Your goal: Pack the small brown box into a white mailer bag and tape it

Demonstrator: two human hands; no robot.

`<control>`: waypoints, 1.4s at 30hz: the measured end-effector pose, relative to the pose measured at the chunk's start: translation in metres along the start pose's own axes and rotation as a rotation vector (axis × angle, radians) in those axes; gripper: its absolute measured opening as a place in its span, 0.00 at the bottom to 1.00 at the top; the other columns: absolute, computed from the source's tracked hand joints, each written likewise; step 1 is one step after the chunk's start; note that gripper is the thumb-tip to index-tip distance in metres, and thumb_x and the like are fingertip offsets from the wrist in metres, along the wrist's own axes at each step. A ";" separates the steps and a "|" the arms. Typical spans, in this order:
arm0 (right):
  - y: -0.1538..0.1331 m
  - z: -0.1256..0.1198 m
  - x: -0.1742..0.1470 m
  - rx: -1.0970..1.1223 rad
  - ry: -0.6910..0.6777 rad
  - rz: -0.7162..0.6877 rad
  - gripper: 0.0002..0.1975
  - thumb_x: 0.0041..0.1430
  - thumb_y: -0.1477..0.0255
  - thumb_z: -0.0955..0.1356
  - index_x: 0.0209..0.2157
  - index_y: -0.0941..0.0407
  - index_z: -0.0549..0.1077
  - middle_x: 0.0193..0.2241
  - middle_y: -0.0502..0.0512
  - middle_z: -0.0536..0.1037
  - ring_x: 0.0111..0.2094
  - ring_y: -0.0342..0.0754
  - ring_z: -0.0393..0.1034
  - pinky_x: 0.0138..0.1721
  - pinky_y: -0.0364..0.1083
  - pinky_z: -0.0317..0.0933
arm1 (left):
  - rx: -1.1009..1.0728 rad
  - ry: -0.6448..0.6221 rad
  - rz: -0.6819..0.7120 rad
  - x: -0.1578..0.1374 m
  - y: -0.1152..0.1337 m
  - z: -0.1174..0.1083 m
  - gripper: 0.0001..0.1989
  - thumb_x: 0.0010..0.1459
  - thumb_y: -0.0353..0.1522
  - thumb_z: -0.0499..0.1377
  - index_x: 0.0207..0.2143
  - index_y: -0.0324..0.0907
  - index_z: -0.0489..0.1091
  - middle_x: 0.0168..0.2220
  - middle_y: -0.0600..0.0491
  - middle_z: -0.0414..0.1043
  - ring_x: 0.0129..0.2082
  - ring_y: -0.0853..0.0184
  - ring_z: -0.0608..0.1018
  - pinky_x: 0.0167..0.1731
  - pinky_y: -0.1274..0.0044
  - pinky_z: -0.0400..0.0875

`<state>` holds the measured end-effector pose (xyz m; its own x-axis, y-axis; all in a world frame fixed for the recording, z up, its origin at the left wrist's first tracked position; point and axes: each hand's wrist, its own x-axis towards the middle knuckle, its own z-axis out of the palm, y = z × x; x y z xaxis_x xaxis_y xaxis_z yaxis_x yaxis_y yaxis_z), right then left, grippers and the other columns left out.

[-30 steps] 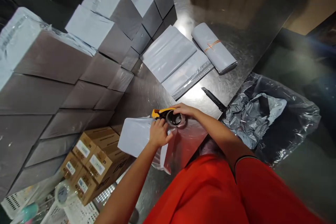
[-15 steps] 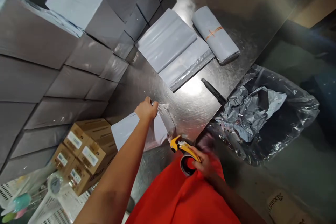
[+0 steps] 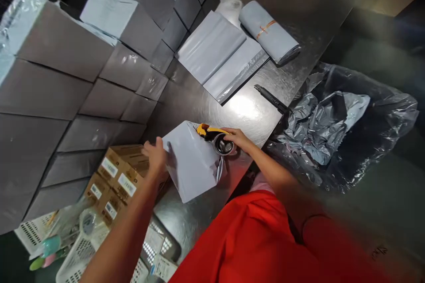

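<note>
"In the head view, where's the white package (image 3: pixel 192 161)?"

"On the metal counter (image 3: pixel 245 117), just below the middle of the frame."

"And what's each hand doing?"

"The right hand (image 3: pixel 235 138), near the centre, grips the yellow tape dispenser (image 3: pixel 216 130) at the package's upper right side. The left hand (image 3: pixel 156 158) is unclenched, fingers loosely spread by the package's left edge; I can't tell whether it touches."

"What's around them?"

"Grey wrapped boxes (image 3: pixel 96 93) are stacked at the left, brown cartons (image 3: pixel 116 174) stand lower left, and a black cutter (image 3: pixel 270 98) lies right of centre."
</note>
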<state>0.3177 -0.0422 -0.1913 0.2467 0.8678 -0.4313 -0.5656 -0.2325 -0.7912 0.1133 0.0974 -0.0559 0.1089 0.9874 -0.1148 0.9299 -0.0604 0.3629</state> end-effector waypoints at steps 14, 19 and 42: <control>-0.033 0.002 0.052 -0.076 -0.281 0.122 0.23 0.44 0.76 0.69 0.45 0.55 0.81 0.31 0.46 0.81 0.34 0.44 0.72 0.38 0.42 0.65 | 0.694 -0.882 1.496 -0.053 0.035 0.056 0.15 0.57 0.40 0.55 0.32 0.38 0.74 0.32 0.47 0.76 0.31 0.58 0.77 0.31 0.67 0.69; -0.043 0.015 0.081 -0.201 -0.327 0.062 0.21 0.44 0.79 0.68 0.42 0.56 0.81 0.29 0.45 0.79 0.33 0.42 0.69 0.35 0.40 0.62 | 0.603 -0.585 1.200 -0.045 0.044 0.064 0.19 0.57 0.43 0.50 0.28 0.40 0.74 0.30 0.48 0.76 0.28 0.60 0.78 0.24 0.71 0.60; 0.090 -0.028 -0.233 0.085 -0.147 0.221 0.35 0.44 0.75 0.67 0.58 0.47 0.73 0.59 0.51 0.73 0.59 0.56 0.68 0.60 0.52 0.60 | 0.593 -0.264 0.397 -0.031 0.100 0.075 0.22 0.57 0.42 0.48 0.41 0.44 0.78 0.39 0.44 0.79 0.44 0.51 0.78 0.35 0.70 0.64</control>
<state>0.2312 -0.2769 -0.1740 -0.0032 0.8561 -0.5168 -0.6588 -0.3906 -0.6430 0.2291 0.0497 -0.0854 0.4858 0.8118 -0.3240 0.8283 -0.5460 -0.1260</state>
